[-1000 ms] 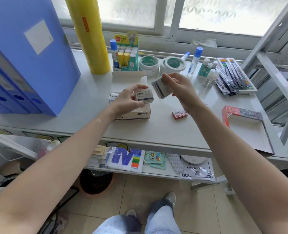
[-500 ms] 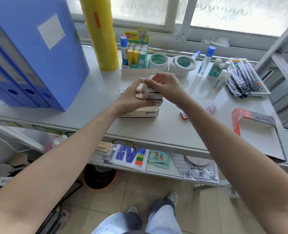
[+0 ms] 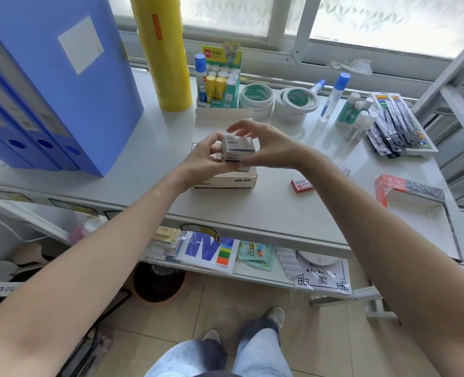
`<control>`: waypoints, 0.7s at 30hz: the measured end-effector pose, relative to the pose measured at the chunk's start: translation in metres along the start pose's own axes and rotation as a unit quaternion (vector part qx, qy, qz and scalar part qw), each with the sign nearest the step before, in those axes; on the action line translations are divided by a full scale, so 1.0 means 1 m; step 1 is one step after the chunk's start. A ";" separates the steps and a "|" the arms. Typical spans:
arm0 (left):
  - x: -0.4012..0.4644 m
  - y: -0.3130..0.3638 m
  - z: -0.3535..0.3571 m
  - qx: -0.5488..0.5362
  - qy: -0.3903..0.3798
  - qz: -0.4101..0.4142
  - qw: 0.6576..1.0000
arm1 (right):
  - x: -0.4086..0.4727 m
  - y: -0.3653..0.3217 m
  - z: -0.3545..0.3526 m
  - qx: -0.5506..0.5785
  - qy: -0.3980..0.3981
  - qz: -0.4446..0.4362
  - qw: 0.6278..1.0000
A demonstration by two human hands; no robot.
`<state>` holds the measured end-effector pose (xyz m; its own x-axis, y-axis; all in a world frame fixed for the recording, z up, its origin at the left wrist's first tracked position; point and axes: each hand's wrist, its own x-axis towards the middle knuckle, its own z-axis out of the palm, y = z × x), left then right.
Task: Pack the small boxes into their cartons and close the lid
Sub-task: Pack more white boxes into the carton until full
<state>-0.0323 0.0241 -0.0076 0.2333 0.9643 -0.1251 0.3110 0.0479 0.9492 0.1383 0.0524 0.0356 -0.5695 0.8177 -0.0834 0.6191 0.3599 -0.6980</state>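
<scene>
Bench: a white bench (image 3: 133,170) stands under a frosted window (image 3: 383,20); a lower shelf (image 3: 258,276) under it carries packets and papers.
Floor: beige tiles (image 3: 198,317), the person's shoes are seen below.
Left hand: the left hand (image 3: 201,161) grips the small boxes (image 3: 237,149) from the left side.
Right hand: the right hand (image 3: 269,148) grips the same stacked boxes from the right, fingers curved over the top.
Small boxes: held just above the open carton (image 3: 225,182), which sits in the bench middle.
Left side: blue file boxes (image 3: 48,85) and a yellow roll (image 3: 161,50).
Back: glue stick display (image 3: 220,80), tape rolls (image 3: 277,100).
Right side: a small red box (image 3: 301,185), an open red carton (image 3: 415,202).
</scene>
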 end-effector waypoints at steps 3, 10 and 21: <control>0.001 0.003 -0.001 0.009 0.004 0.004 1.000 | 0.002 0.001 0.005 -0.098 0.003 -0.013 0.995; 0.003 0.001 -0.006 0.004 0.013 -0.006 1.000 | 0.008 0.000 0.010 -0.187 0.018 -0.036 0.981; 0.011 -0.020 -0.030 0.185 0.126 0.014 0.974 | 0.023 0.011 0.024 -0.177 0.072 0.019 0.981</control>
<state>-0.0631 0.0414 -0.0193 0.0271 0.9995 0.0182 0.6299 -0.0313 0.7761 0.1189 0.0643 0.0090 -0.4757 0.8795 0.0134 0.8020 0.4399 -0.4040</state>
